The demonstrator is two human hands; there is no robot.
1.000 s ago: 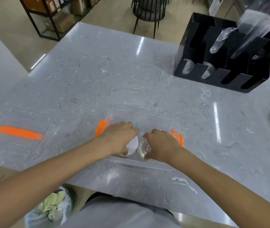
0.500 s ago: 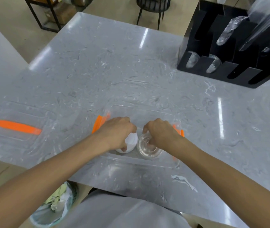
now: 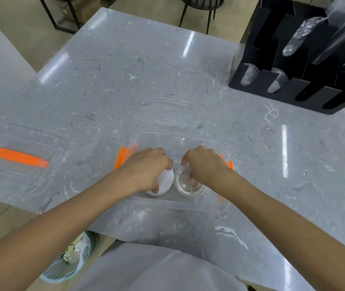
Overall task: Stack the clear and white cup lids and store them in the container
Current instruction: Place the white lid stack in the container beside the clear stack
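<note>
Left hand: your left hand [image 3: 146, 169] reaches into the container at lower centre of the frame, fingers curled over the top of the white lids, grasping them.
Right hand: your right hand [image 3: 204, 164] sits just beside the left, fingers curled down onto the clear lids, grasping them from above.
White lids: a stack of white lids [image 3: 163, 183] stands inside the container, left of the clear stack and nearly touching it; your hand hides most of it.
Clear lids: a stack of clear lids [image 3: 188, 185] stands inside the container near its front wall, its ribbed rim showing below your fingers.
Container: a clear plastic container [image 3: 180, 203] with orange clasps [image 3: 122, 157] at its left and right ends rests on the surface in the lower middle of the frame.
Container cover: a clear cover with an orange strip [image 3: 16, 157] lies flat on the surface at the left of the frame, well apart from the container.
Surface: a grey marbled surface [image 3: 125, 80] fills most of the frame.
Organiser: a black slotted organiser [image 3: 293, 89] stands at upper right, with sleeves of clear cups or lids leaning in its slots; which, you cannot tell.
Bin: a lined bin [image 3: 73, 259] holding crumpled waste sits on the floor at lower left, below the edge of the surface.
</note>
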